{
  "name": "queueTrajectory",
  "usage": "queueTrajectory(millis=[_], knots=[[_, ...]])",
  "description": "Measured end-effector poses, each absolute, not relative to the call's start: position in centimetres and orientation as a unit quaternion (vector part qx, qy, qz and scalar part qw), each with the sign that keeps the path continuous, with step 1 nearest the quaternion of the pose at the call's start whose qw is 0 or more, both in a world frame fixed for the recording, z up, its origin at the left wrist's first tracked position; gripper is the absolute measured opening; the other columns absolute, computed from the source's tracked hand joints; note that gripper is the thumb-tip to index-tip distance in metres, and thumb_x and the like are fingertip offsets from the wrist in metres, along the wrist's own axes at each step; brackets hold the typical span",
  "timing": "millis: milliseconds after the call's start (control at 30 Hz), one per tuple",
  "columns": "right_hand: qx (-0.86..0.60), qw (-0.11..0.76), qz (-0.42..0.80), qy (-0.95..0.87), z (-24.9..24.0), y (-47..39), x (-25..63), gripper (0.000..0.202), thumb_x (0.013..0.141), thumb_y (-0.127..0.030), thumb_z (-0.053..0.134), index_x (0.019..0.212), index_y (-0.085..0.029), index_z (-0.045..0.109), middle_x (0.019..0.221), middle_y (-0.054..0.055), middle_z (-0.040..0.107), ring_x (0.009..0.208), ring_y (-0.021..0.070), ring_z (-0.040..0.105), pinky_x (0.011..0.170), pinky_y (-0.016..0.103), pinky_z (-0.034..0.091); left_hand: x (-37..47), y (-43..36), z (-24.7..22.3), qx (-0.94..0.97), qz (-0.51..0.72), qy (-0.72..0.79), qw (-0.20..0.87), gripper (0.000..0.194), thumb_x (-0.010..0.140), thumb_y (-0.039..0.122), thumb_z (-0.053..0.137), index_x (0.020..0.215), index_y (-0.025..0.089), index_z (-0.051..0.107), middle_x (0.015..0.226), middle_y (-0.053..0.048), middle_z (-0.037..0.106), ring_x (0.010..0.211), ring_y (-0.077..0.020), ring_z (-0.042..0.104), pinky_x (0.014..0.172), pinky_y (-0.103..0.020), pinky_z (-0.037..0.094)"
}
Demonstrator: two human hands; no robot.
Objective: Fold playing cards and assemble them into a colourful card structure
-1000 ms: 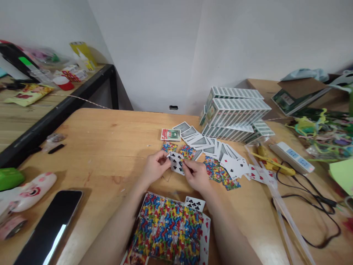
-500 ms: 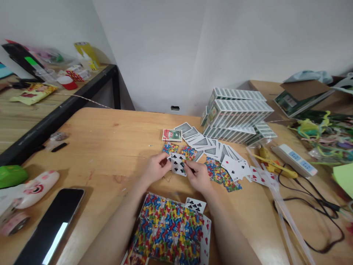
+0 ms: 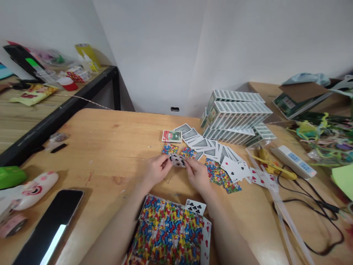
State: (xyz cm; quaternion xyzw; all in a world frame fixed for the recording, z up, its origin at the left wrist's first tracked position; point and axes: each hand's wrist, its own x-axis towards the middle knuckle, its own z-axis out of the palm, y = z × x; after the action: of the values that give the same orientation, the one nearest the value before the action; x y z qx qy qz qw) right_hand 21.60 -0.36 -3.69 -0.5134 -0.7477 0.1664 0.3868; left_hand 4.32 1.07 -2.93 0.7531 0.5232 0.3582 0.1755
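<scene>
Between my two hands a playing card with black clubs (image 3: 178, 161) is held tilted above the table. My left hand (image 3: 158, 168) pinches its left end, and my right hand (image 3: 198, 174) pinches its right end. Just beyond lie colourful patterned pieces (image 3: 170, 148) and a fan of grey-backed cards (image 3: 202, 142). Near my forearms sits a block covered in the same colourful pattern (image 3: 168, 230), with a ten of clubs (image 3: 195, 207) and a hearts card (image 3: 205, 239) sticking out at its right side.
A boxed deck (image 3: 171, 136) lies beyond my hands, with stacked card boxes (image 3: 237, 114) behind right. A glue gun (image 3: 275, 167), power strip (image 3: 296, 161) and cables are at the right. A phone (image 3: 49, 226) and a white toy (image 3: 38, 187) are at the left.
The card between my hands has tilted back, so its face looks flatter and more foreshortened. Both hands keep their pinch on it. The view has shifted slightly.
</scene>
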Motion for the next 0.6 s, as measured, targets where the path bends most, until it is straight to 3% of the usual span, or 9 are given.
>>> queueTrajectory(millis=[200,300,600], knots=[[-0.528,0.407,0.140,-0.732,-3.8,-0.3,21.9,0.024,0.082,-0.019,0.041,0.087,-0.019,0.064,0.079,0.007,0.066,0.070,0.0171,0.061,0.061,0.026,0.046,4.4,1.1,-3.6,0.734,0.376,0.512,0.240,0.021,0.078,0.023,0.045,0.085,0.013,0.063,0.063,-0.002,0.062,0.053,-0.0095,0.053,0.054,-0.020,0.042],[-0.516,0.394,0.112,-0.752,-3.6,-0.4,21.9,0.025,0.082,-0.018,0.040,0.089,-0.017,0.064,0.071,0.007,0.065,0.065,0.0165,0.060,0.057,0.025,0.044,4.5,1.1,-3.5,0.718,0.386,0.519,0.259,0.024,0.078,0.024,0.044,0.081,0.012,0.064,0.055,-0.001,0.059,0.048,-0.0085,0.050,0.049,-0.018,0.040],[-0.450,0.345,0.068,-0.821,-3.8,-0.8,20.8,0.026,0.085,-0.022,0.041,0.097,-0.014,0.062,0.059,0.005,0.061,0.053,0.0124,0.052,0.054,0.023,0.038,4.6,1.0,-2.8,0.720,0.386,0.560,0.139,0.026,0.078,0.025,0.046,0.067,0.012,0.065,0.048,0.001,0.055,0.044,-0.0066,0.045,0.047,-0.018,0.036]])
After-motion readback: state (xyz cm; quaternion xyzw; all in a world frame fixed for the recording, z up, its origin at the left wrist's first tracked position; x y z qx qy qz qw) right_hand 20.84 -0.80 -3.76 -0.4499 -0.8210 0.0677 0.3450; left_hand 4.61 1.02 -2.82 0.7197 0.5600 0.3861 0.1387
